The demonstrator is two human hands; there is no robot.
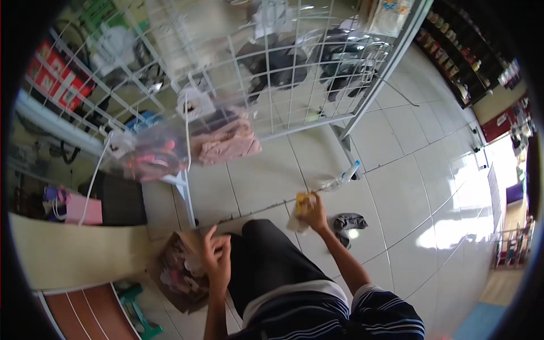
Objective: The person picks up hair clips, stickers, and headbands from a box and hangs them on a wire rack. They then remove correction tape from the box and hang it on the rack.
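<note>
My right hand (315, 215) is closed around a small yellow and white packet (306, 202), held out over the floor to the right of my knee. What the packet contains cannot be made out. My left hand (217, 255) is raised beside my thigh, its fingers bent and apart, with nothing visible in it. Just left of that hand stands an open cardboard box (180, 272) holding pink and pale items too blurred to name. A clear plastic bottle with a blue cap (341, 177) lies on the tiles beyond my right hand. Close to my right forearm rests a crumpled dark grey item (349, 222).
A white wire grid rack (283, 122) stands in front, hung with plastic-wrapped goods and folded pink cloth (229, 144). Its metal foot (351, 161) reaches the floor near the bottle. At lower left are a brown slatted surface (85, 317) and a green stool (136, 311).
</note>
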